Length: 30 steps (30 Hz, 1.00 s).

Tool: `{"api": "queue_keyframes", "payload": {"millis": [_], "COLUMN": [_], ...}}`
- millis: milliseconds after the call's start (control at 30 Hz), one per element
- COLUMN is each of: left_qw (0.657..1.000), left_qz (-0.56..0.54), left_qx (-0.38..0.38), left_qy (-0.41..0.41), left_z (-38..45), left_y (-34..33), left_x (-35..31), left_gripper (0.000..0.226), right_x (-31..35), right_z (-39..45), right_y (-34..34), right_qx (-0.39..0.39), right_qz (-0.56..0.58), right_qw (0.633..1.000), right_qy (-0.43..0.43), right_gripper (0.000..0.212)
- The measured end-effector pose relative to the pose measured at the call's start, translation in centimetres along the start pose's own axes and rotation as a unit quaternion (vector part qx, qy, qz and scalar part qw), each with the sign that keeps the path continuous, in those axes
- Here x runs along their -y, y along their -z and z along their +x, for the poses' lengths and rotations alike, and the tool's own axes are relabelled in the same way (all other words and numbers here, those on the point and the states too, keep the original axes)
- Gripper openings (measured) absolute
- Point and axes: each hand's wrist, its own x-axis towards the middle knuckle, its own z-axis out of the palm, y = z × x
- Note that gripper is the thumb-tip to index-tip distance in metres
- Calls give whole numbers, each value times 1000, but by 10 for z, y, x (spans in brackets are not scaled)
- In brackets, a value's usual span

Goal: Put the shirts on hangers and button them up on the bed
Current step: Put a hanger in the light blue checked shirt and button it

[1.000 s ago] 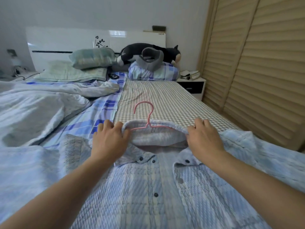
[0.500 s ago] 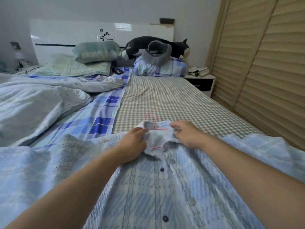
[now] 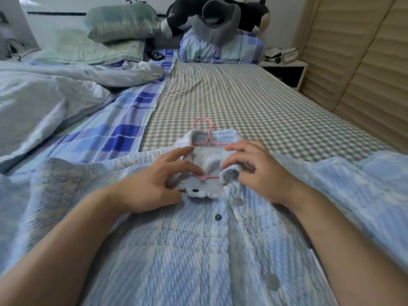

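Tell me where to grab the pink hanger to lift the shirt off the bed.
Take the pink hanger by its hook, coming from the headboard side. Only the hook and neck lie bare past the shirt collar; the shoulders are inside the fabric. Both hands are at the collar.

Bed (image 3: 254,100) spread with a checked sheet, a blue plaid sheet (image 3: 123,133) alongside. Lying on it: shirt (image 3: 187,250) flat at the near end, rumpled quilt (image 3: 44,96) to the left, pillows (image 3: 123,23) and plush toy (image 3: 216,14) at the far end.
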Motion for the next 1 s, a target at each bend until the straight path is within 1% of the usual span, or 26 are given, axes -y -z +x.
{"api": "queue_keyframes", "payload": {"millis": [33,100,200,233,300,333,367,400,433,467,500,533,567,600,633,667,700,733,767,800,833,900,1000], "left_qw": [1000,1000,995,992,985,980,975,974,978,987,993,990,984,980,978,976,975,973,971,966,959,949,942], "left_qz": [-5,-7,-16,-7,58,106,146,170,164,125,70,43,39,38,33,14,-16,-46,-76,-111,-149,-204,-250], "left_qx": [8,-12,-99,-127,-161,-167,-161,-145,-124,-95,-61,-20,22,53,66,70,63,49,35,24,15,22,37], "left_qy": [5,4,2,5,-2,-23,-39,-45,-26,17,77,134,170,187,196,204,213,220,226,232,239,241,223], "left_z": [-2,1,8,9,11,15,21,29,38,49,61,72,81,87,90,91,91,91,89,88,85,79,74], "left_y": [-1,-5,-16,-21,-30,-32,-30,-24,-16,-7,0,5,6,4,2,0,-1,-2,-2,-4,-5,-6,-5], "left_x": [0,-1,2,4,5,2,-4,-16,-34,-50,-62,-69,-73,-72,-67,-62,-57,-52,-49,-46,-43,-41,-36], "left_gripper": [47,37,27,27,40,46,48,43,34,27,26,27,27,24,19,16,16,19,22,23,22,22,42], "right_x": [-2,-5,-3,-3,-3,-4,-7,-8,-8,-7,-5,0,5,10,17,21,23,23,21,19,18,15,12], "right_z": [-2,-3,-2,-2,0,0,0,0,-1,-1,-3,-4,-7,-8,-8,-8,-7,-6,-5,-4,-3,-4,-4], "right_y": [0,1,4,3,0,-2,-2,0,4,10,18,25,30,32,32,29,23,17,11,8,6,4,0], "right_qx": [29,44,40,41,53,54,44,25,-3,-36,-66,-86,-97,-98,-83,-49,1,54,86,90,77,54,44], "right_qz": [-17,-15,14,8,-8,-14,-14,-5,15,45,83,133,180,208,209,181,136,91,63,58,69,99,109], "right_qw": [999,998,998,999,998,998,998,999,999,998,994,986,978,972,974,982,990,993,992,991,990,989,989], "right_qy": [-16,-37,-36,-34,-35,-38,-39,-37,-33,-31,-36,-46,-46,-37,-30,-31,-43,-59,-74,-83,-92,-95,-92], "right_gripper": [23,17,14,14,14,15,15,14,13,13,13,13,14,16,17,16,13,10,10,10,9,7,8]}}
